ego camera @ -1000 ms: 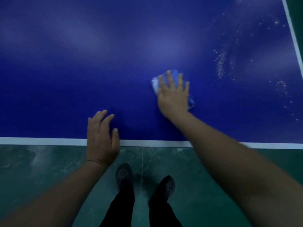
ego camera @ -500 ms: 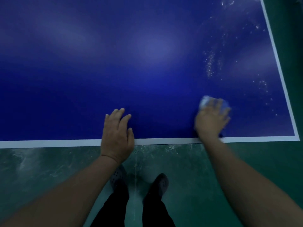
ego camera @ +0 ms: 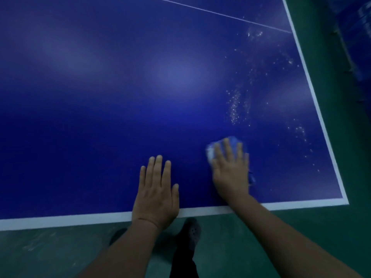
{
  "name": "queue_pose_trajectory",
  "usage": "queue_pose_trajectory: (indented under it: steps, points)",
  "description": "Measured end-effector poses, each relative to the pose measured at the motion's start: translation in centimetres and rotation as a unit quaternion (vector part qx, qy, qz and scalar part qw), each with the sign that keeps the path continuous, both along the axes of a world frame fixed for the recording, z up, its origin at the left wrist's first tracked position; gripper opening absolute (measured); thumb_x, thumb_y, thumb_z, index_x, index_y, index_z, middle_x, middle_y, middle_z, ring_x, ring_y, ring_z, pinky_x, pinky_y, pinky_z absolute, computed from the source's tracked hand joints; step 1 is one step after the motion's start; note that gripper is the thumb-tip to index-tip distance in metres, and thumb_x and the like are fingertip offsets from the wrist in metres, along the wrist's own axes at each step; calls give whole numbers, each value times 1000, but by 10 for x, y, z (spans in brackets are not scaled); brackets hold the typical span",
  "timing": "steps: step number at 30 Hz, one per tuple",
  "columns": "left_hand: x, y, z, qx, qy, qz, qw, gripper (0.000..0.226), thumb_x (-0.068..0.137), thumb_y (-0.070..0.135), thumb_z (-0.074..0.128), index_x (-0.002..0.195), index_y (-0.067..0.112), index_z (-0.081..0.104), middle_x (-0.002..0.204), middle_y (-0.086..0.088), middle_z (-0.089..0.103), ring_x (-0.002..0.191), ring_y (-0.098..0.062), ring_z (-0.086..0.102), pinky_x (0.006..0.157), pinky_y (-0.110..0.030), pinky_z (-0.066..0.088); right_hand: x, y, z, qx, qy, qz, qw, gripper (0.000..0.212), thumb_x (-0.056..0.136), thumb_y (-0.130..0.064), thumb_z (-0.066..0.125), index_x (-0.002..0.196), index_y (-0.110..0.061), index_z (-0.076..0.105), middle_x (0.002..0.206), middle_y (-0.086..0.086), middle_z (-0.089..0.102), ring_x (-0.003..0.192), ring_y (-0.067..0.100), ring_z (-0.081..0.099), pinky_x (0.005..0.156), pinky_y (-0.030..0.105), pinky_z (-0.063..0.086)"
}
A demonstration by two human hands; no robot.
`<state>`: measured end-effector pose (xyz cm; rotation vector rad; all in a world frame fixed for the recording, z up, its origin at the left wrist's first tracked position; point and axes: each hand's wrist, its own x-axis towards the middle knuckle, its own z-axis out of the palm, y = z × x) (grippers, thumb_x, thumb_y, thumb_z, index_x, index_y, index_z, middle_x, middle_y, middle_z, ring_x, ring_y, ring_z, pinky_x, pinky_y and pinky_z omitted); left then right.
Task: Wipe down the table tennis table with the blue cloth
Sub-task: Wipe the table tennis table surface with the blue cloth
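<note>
The dark blue table tennis table [ego camera: 100,127] with white edge lines fills most of the view. My right hand [ego camera: 230,173] lies flat, fingers straight, pressing the blue cloth [ego camera: 232,141] onto the table near its front right corner; the cloth peeks out past the fingertips and at the hand's right side. My left hand [ego camera: 156,193] rests flat on the table by the front edge, fingers straight, holding nothing. White specks of dust [ego camera: 234,107] are scattered on the surface beyond and to the right of the cloth.
The green floor [ego camera: 50,251] lies below the table's front edge and along its right side. My feet in dark shoes [ego camera: 192,231] stand close to the edge. A thin white line [ego camera: 220,15] crosses the table's far part.
My right hand slid the cloth from the table's middle toward the front right corner, then slightly forward. My left hand moved further onto the table and flattened. The view shifted toward the right corner.
</note>
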<state>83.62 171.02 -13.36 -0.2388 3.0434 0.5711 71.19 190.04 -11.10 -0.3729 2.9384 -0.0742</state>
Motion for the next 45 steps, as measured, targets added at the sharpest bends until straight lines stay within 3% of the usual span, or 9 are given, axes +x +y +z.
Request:
queue_pose_trajectory:
  steps: [7, 14, 20, 24, 29, 33, 37, 42, 45]
  points:
    - [-4, 3, 2, -52, -13, 11, 998, 61, 99, 39, 31, 152, 8, 31, 162, -20, 26, 152, -34, 19, 120, -54, 11, -110, -97, -8, -9, 8, 359, 933, 58, 101, -42, 19, 157, -31, 27, 167, 2, 14, 153, 39, 5, 119, 62, 5]
    - [-4, 2, 4, -71, -31, 13, 997, 61, 100, 38, 30, 154, 8, 32, 164, -18, 23, 154, -32, 14, 122, -52, 8, -238, -62, 5, -10, 8, -79, 997, 57, 105, -33, 24, 160, -28, 11, 169, 0, -2, 151, 44, -5, 117, 68, 1]
    - [-3, 4, 5, -73, -23, 20, 997, 61, 101, 39, 27, 151, 6, 38, 162, -19, 25, 152, -35, 18, 123, -53, 11, -114, -80, -6, -24, -1, 312, 950, 59, 102, -34, 31, 159, -29, 18, 169, 1, 6, 153, 40, -3, 119, 63, -2]
    - [-5, 5, 7, -67, -25, 20, 997, 61, 101, 38, 27, 152, 6, 34, 163, -19, 24, 153, -34, 17, 123, -53, 10, -206, 41, -10, 51, 70, 71, 994, 58, 99, -25, 35, 156, -20, 26, 165, 11, 19, 146, 53, 17, 111, 73, 18]
    - [-5, 4, 9, -64, -25, 21, 997, 61, 99, 36, 30, 152, 6, 35, 162, -19, 24, 153, -34, 17, 123, -51, 7, -246, 112, 11, -12, 15, -265, 964, 57, 106, -39, 15, 160, -25, 12, 169, 3, 0, 152, 44, -3, 119, 65, 1]
    - [-6, 5, 11, -64, -30, 23, 997, 61, 98, 35, 31, 150, 4, 38, 161, -21, 26, 152, -34, 18, 124, -48, 4, -138, 40, -7, -11, 47, 108, 993, 65, 93, -27, 24, 156, -19, 26, 166, 11, 17, 147, 52, 15, 113, 72, 16]
    - [-5, 5, 11, -65, -32, 24, 997, 62, 98, 36, 31, 150, 3, 38, 161, -22, 26, 152, -35, 18, 124, -50, 5, -67, 74, -11, -27, 11, 421, 906, 55, 99, -40, 38, 153, -31, 33, 163, 3, 28, 148, 43, 22, 116, 65, 19]
    - [-6, 6, 10, -60, -30, 23, 997, 62, 98, 35, 31, 151, 4, 35, 162, -22, 25, 153, -35, 16, 124, -51, 5, -193, 156, -1, 27, 25, 38, 999, 57, 102, -38, 23, 157, -24, 26, 167, 7, 14, 148, 49, 13, 113, 71, 18]
    - [-5, 5, 10, -62, -36, 20, 997, 62, 99, 36, 30, 152, 5, 34, 163, -20, 22, 153, -33, 13, 124, -50, 5, -211, 129, 9, -14, 7, -143, 990, 56, 105, -38, 21, 160, -28, 16, 169, 0, 2, 152, 42, 0, 119, 66, 6]
